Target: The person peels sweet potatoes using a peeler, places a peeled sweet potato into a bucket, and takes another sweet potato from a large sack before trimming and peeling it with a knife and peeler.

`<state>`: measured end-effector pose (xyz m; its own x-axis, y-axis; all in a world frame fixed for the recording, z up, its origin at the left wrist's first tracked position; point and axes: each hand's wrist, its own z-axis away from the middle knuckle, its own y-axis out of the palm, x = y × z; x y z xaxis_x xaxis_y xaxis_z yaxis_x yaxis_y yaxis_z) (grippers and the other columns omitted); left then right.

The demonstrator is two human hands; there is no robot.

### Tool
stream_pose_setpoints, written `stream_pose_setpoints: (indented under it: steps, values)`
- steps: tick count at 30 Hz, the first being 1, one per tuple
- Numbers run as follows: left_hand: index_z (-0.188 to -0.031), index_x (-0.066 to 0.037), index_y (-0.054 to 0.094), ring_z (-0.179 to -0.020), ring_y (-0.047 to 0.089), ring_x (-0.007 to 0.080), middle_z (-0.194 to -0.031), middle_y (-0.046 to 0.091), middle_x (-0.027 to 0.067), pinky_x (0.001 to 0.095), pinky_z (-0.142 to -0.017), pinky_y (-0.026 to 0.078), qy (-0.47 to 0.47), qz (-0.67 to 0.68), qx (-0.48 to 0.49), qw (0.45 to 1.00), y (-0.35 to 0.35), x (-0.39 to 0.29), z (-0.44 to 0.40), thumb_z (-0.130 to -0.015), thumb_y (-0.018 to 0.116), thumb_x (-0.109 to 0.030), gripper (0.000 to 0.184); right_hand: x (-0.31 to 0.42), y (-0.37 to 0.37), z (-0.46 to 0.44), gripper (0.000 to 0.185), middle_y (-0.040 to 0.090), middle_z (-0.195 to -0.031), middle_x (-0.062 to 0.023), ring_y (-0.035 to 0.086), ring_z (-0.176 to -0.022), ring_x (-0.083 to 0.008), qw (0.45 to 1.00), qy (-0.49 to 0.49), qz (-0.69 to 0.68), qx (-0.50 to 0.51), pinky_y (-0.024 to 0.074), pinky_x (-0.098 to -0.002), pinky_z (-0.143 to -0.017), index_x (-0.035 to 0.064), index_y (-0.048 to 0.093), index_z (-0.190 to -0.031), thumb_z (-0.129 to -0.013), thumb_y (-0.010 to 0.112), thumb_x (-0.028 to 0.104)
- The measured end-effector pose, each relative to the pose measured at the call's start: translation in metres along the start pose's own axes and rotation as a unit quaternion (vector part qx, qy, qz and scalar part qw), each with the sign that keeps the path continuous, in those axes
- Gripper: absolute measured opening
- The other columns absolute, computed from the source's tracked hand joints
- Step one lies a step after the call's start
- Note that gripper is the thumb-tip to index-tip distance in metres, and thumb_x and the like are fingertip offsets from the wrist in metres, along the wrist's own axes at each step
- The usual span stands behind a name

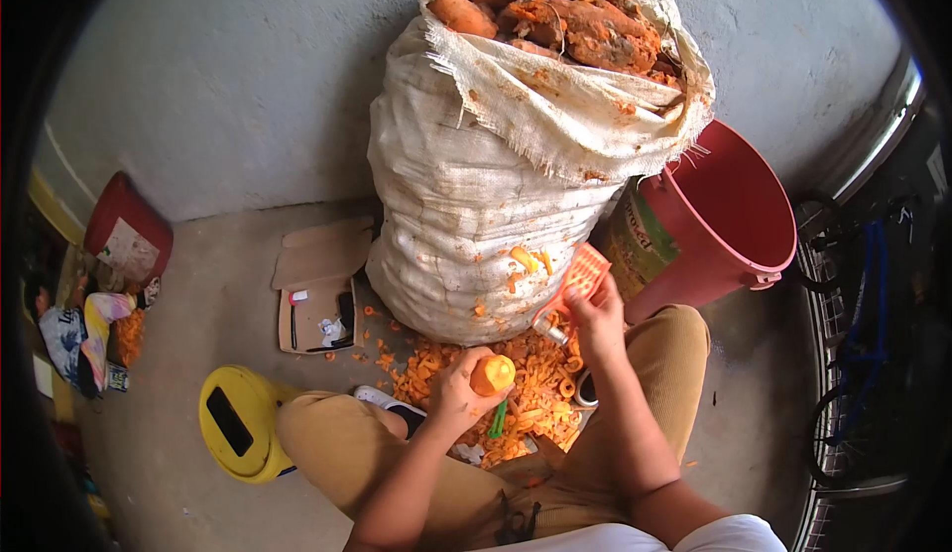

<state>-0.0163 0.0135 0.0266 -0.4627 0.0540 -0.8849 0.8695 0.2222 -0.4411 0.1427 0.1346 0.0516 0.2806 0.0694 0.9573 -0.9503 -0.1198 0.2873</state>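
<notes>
My left hand [457, 393] is wrapped around a peeled carrot [493, 374], with its cut yellow-orange end facing up. Just below it is a green slender handle [498, 420]; I cannot tell whether it is in that hand or lies on the peelings. In my right hand [598, 319], near the sack's front, is a flat orange-and-white patterned piece [587, 270], its exact kind unclear. A shiny part [551, 322] shows beside those fingers. Carrot peelings and rings [535, 393] cover the floor between my legs.
A large white woven sack [466, 185], full of unpeeled carrots [595, 31], stands against the wall. Right of it leans a red bucket [734, 225]. An opened cardboard box [317, 304] and a yellow lidded container [238, 423] are at left. A bicycle [873, 334] stands far right.
</notes>
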Motion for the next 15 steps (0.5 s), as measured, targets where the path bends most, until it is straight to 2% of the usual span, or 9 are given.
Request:
stream_pose_setpoints:
  steps: [2,5,6,8,11,12,15]
  values:
    - [-0.091,-0.006,0.051,-0.075,0.056,0.0228,-0.081,0.056,0.0088,0.0304,-0.066,0.045,0.005,-0.023,-0.02,1.0,0.002,-0.002,0.001,-0.058,0.074,-0.016,0.041,0.006,0.024,0.013,0.034,0.054,-0.083,-0.0057,0.053,-0.065,-0.0098,0.996,0.019,-0.064,0.051,0.0439,-0.0203,-0.052,0.0007,0.037,-0.108,-0.078,0.053,-0.001]
    - [-0.09,-0.007,0.05,-0.073,0.056,0.0276,-0.081,0.056,0.0099,0.0336,-0.064,0.045,0.031,-0.09,-0.005,0.995,0.0,0.0,0.003,-0.057,0.073,-0.015,0.041,-0.011,0.033,0.029,0.041,0.053,-0.089,-0.0071,0.053,-0.076,-0.0113,0.989,0.067,-0.023,0.132,0.0456,-0.0211,-0.062,0.0,0.033,-0.113,-0.078,0.053,-0.002]
    - [-0.09,-0.007,0.05,-0.072,0.056,0.0286,-0.08,0.056,0.0099,0.0341,-0.063,0.046,0.04,-0.102,-0.025,0.994,0.001,-0.002,0.003,-0.056,0.073,-0.014,0.041,-0.018,0.04,0.03,0.039,0.053,-0.087,-0.0069,0.054,-0.071,-0.0107,0.994,0.019,-0.038,0.098,0.045,-0.0204,-0.055,0.0003,0.034,-0.111,-0.077,0.053,-0.002]
    - [-0.089,-0.007,0.05,-0.071,0.055,0.0307,-0.079,0.056,0.01,0.0351,-0.062,0.046,0.057,-0.127,-0.065,0.988,0.002,-0.004,0.002,-0.055,0.073,-0.013,0.041,-0.025,0.034,0.025,0.036,0.053,-0.091,-0.0077,0.054,-0.078,-0.0129,0.996,0.049,-0.022,0.065,0.0449,-0.0241,-0.068,-0.0004,0.036,-0.11,-0.078,0.053,-0.001]
    - [-0.091,-0.007,0.049,-0.073,0.055,0.0301,-0.083,0.055,0.0096,0.0356,-0.062,0.045,0.094,-0.146,-0.089,0.981,0.002,0.001,0.006,-0.055,0.072,-0.014,0.044,-0.041,0.023,0.013,0.033,0.053,-0.09,-0.0079,0.054,-0.077,-0.0128,0.997,-0.02,0.035,-0.071,0.0449,-0.0228,-0.067,-0.0005,0.037,-0.107,-0.078,0.053,0.0]
    - [-0.092,-0.007,0.048,-0.074,0.055,0.0302,-0.084,0.055,0.0097,0.036,-0.063,0.045,0.092,-0.154,-0.099,0.979,0.001,0.001,0.007,-0.055,0.072,-0.013,0.044,-0.038,0.013,0.008,0.028,0.053,-0.089,-0.0084,0.054,-0.073,-0.0122,0.993,0.028,0.061,-0.102,0.045,-0.0221,-0.06,-0.0004,0.038,-0.102,-0.078,0.052,0.0]
    - [-0.094,-0.008,0.047,-0.077,0.053,0.0308,-0.087,0.052,0.0101,0.0374,-0.066,0.044,0.067,-0.187,-0.112,0.974,0.0,0.001,0.007,-0.055,0.071,-0.012,0.046,-0.05,0.003,0.002,0.03,0.052,-0.087,-0.007,0.052,-0.068,-0.0111,0.987,-0.067,0.06,-0.13,0.0459,-0.0231,-0.057,0.002,0.036,-0.103,-0.078,0.053,0.001]
